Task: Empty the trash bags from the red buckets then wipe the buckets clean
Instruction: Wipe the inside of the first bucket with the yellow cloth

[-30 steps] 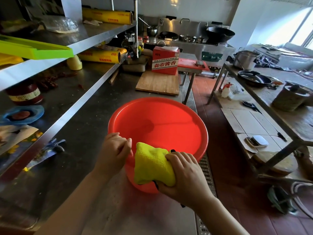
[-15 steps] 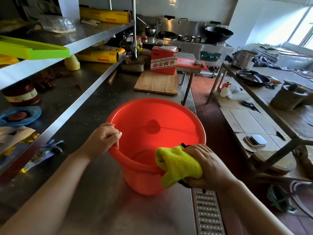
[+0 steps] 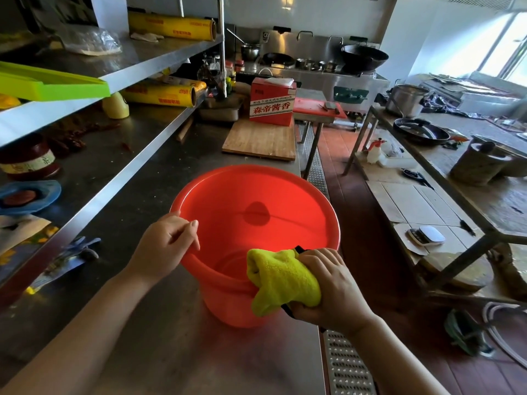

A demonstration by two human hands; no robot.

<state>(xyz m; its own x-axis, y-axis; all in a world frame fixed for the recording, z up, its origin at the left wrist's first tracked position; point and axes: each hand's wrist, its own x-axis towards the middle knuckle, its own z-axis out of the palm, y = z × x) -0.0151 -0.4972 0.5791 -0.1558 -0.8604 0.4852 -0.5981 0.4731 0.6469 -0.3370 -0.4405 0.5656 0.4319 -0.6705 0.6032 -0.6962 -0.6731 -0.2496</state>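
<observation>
Red plastic fills the middle of the view: the red bucket (image 3: 256, 223) stands upright on the stainless steel counter (image 3: 159, 343), close to its right edge, with no bag visible inside and a dark round shadow on its inner wall. The left hand (image 3: 164, 248) rests on the near-left part of the rim, fingers curled over the edge and gripping it, the fingertips pointing down into the bucket. The right hand (image 3: 330, 289) is at the near-right part of the rim, its fingers closed round a bunched yellow cloth (image 3: 281, 280) that is pressed against the rim and drapes over it, partly inside and partly down the outer wall. A black strip (probably the bucket's handle, though it is mostly hidden) shows just above and below the cloth beside that hand. Further back on the same counter lies a wooden cutting board (image 3: 259, 141), and a red box (image 3: 272, 101) with white lettering stands at its far end. On the lower shelf to the left lies a roll of yellow cling wrap (image 3: 162, 95), and a green tray (image 3: 54, 85) juts from the upper shelf.
</observation>
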